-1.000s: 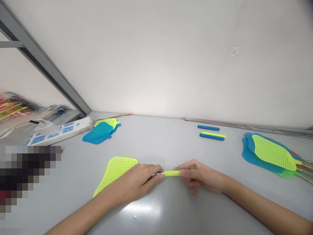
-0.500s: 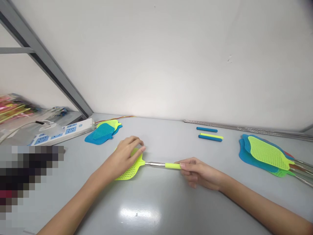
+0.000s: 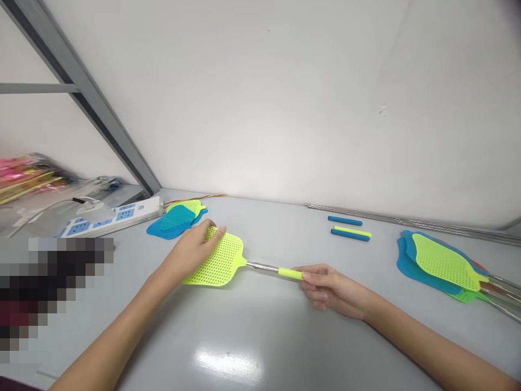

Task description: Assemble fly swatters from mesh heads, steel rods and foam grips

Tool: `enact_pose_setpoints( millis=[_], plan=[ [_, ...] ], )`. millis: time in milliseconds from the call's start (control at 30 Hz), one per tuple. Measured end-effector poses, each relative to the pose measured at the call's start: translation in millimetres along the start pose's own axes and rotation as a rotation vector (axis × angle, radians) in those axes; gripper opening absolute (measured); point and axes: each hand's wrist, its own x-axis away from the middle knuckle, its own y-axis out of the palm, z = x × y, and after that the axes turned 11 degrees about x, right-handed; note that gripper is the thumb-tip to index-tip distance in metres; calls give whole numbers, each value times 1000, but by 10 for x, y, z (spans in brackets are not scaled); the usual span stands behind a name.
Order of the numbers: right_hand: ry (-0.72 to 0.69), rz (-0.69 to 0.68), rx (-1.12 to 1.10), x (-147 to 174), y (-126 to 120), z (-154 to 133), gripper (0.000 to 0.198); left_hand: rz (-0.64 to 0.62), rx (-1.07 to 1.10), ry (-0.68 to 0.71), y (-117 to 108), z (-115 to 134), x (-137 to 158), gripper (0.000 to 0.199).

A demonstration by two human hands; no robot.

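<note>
A yellow-green fly swatter point(image 3: 223, 259) with a perforated head, a thin metal rod and a yellow-green grip sleeve lies across both hands above the grey table point(image 3: 260, 331). My left hand point(image 3: 196, 247) holds the head by its left edge, thumb on top and the other fingers partly hidden behind it. With thumb and fingers closed, my right hand point(image 3: 328, 288) pinches the end of the grip sleeve point(image 3: 290, 273).
Blue and yellow swatter heads point(image 3: 173, 221) lie beside a white power strip point(image 3: 138, 210). Blue and yellow sleeves point(image 3: 350, 234) rest at the back right, before long metal rods point(image 3: 366, 213). Assembled swatters point(image 3: 443, 260) are stacked at right. Bagged items point(image 3: 30, 176) sit far left.
My left hand has slid from lying over the swatter head to gripping its left edge, showing more of the head. The head is raised slightly. My right hand keeps its pinch on the sleeve.
</note>
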Motion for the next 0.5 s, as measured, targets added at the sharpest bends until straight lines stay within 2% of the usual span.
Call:
enact_pose_setpoints(
  millis=[167, 500],
  plan=[
    [1, 7, -5, -2, 3, 4, 20, 24, 27, -27, 77, 12, 5, 39],
    [4, 20, -11, -12, -5, 29, 26, 31, 30, -12, 82, 6, 3, 39]
  ],
)
